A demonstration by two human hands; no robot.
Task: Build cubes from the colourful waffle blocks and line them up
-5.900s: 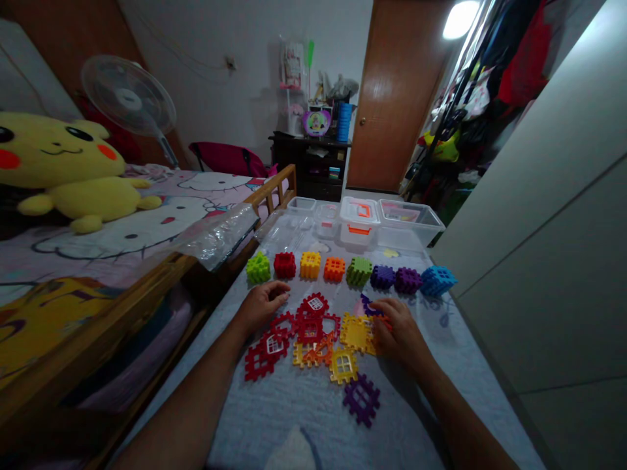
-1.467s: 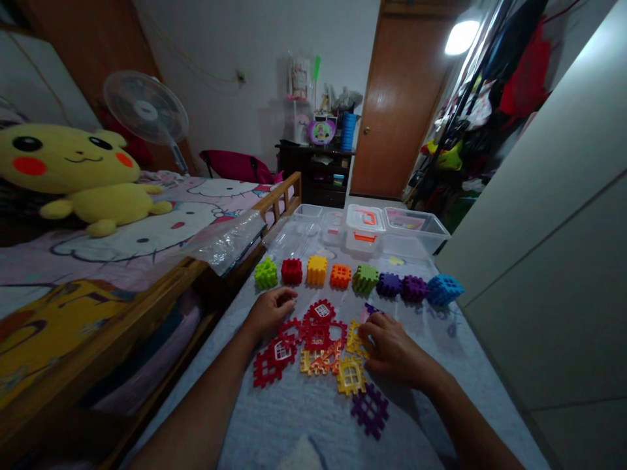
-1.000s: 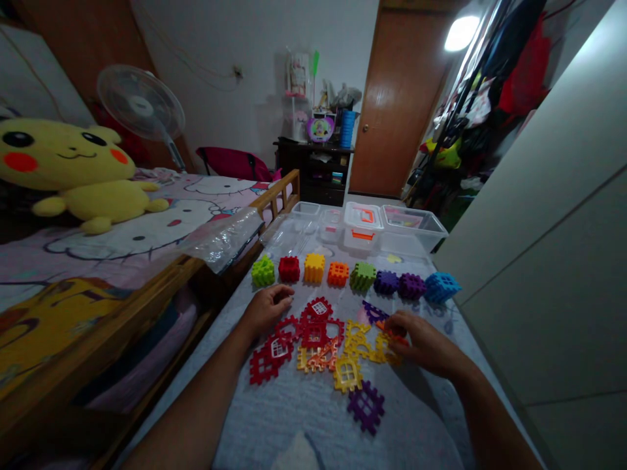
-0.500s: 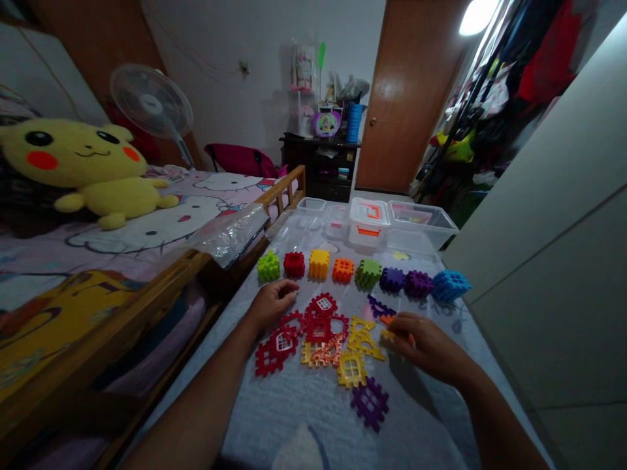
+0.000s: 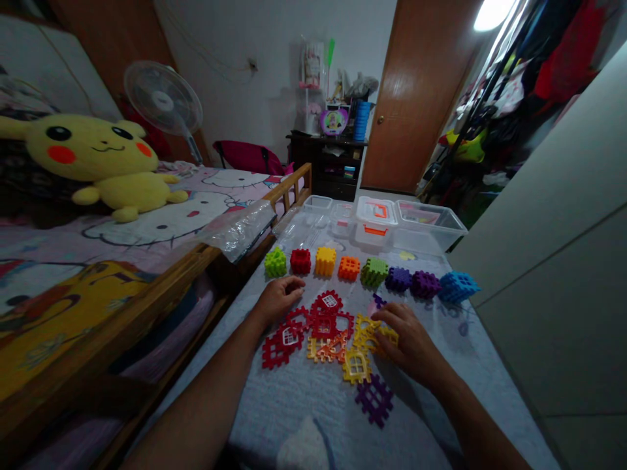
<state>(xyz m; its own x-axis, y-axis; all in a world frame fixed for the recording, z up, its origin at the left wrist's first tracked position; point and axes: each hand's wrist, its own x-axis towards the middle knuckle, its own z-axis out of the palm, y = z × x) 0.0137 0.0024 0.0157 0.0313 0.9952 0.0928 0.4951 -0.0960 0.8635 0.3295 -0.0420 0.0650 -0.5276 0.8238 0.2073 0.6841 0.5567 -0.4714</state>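
My left hand (image 5: 280, 300) rests on the cloth left of the red pieces, loosely curled, thumb and fingers apart, holding nothing. Flat red interlocking building pieces (image 5: 324, 325) with notched edges lie beside it, some with white window inserts. My right hand (image 5: 404, 336) is over the right side of the yellow pieces (image 5: 362, 331), thumb and fingers around a yellow building piece (image 5: 390, 335), which they partly cover. A dark purple piece (image 5: 379, 301) shows just beyond its fingertips. Orange pieces (image 5: 333, 348) lie below the red ones. A purple square piece (image 5: 375, 399) lies nearest me.
Behind the loose pieces runs a row of stacks sorted by colour, from a lime stack (image 5: 275, 262) to a blue stack (image 5: 459, 287). Clear plastic boxes (image 5: 431, 225) stand at the far end. A wooden bed rail (image 5: 196, 261) borders the left side.
My right hand has moved left and slightly down, over the yellow pieces. The orange piece that showed at its fingers is out of sight. My left hand stays by the red pieces.
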